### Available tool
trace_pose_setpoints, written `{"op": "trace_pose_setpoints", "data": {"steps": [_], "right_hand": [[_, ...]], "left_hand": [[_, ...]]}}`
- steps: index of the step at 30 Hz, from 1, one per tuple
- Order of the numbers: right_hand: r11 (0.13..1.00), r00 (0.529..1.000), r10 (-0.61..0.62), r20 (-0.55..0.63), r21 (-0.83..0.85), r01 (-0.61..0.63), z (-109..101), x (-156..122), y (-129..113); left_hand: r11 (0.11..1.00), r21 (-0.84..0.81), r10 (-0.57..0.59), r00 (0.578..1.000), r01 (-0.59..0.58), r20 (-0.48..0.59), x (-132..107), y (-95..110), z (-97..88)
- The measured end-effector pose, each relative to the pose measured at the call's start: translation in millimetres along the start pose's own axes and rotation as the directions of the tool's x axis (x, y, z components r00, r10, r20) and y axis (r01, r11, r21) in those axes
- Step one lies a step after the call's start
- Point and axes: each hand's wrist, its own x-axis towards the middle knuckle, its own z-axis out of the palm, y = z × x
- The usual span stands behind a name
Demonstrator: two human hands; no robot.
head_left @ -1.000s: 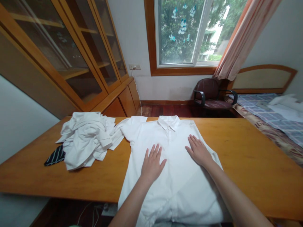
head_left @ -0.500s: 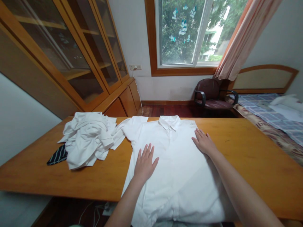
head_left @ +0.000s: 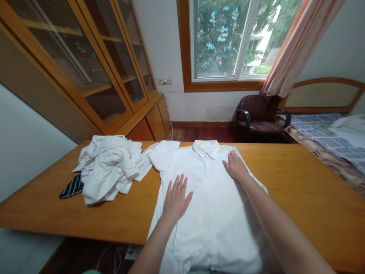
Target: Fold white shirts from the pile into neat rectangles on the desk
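A white collared shirt [head_left: 205,201] lies spread on the wooden table [head_left: 296,175], front side up, with its collar at the far edge and its hem hanging over the near edge. My left hand [head_left: 177,198] rests flat on the left chest of the shirt, fingers spread. On the upper right of the shirt, just below the shoulder, my right hand [head_left: 236,165] lies flat with its fingers stretched out. Part of the shirt's right side is hidden under my right forearm.
A crumpled heap of white clothes [head_left: 110,167] sits on the table's left, with a dark striped cloth [head_left: 72,186] beside it. Beyond the table are a glass-fronted cabinet [head_left: 139,110], an armchair [head_left: 253,114] and a bed [head_left: 336,129]. Cables [head_left: 116,258] lie below the table's near edge.
My right hand has slid a little inward from the shirt's right edge, and more of that edge shows beyond my forearm. My left hand stays nearly in place on the shirt.
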Motion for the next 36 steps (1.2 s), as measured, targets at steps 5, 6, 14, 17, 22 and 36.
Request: {"op": "trace_pose_setpoints", "data": {"steps": [5, 6, 14, 17, 22, 36], "right_hand": [[0.999, 0.999, 0.042, 0.035, -0.016, -0.041, -2.2, 21.1, 13.1], [0.999, 0.998, 0.046, 0.034, -0.018, -0.046, -2.5, 22.7, 13.1], [0.997, 0.995, -0.004, -0.103, -0.072, -0.003, -10.4, 4.2, -4.7], [0.992, 0.986, -0.101, -0.136, -0.095, 0.088, -12.8, -19.5, -24.7], [0.975, 0.970, -0.220, -0.102, -0.010, 0.220, -7.1, -68.9, -58.9], [0.962, 0.964, -0.222, -0.143, 0.132, 0.241, -17.0, -87.9, -56.8]], "left_hand": [[1.000, 0.004, -0.008, 1.000, 0.008, -0.004, 0.7, 0.1, -1.6], [1.000, 0.005, -0.007, 1.000, 0.007, -0.001, 0.7, 0.2, -1.6], [1.000, -0.003, -0.015, 1.000, 0.015, 0.007, 1.0, 1.6, -1.0], [1.000, -0.006, -0.016, 1.000, 0.016, 0.013, 2.0, 1.9, -1.5], [1.000, -0.002, -0.030, 0.999, 0.030, 0.021, 1.1, 2.7, -0.6], [0.965, -0.140, -0.243, 0.956, 0.221, -0.167, 88.5, -115.2, -30.1]]}}
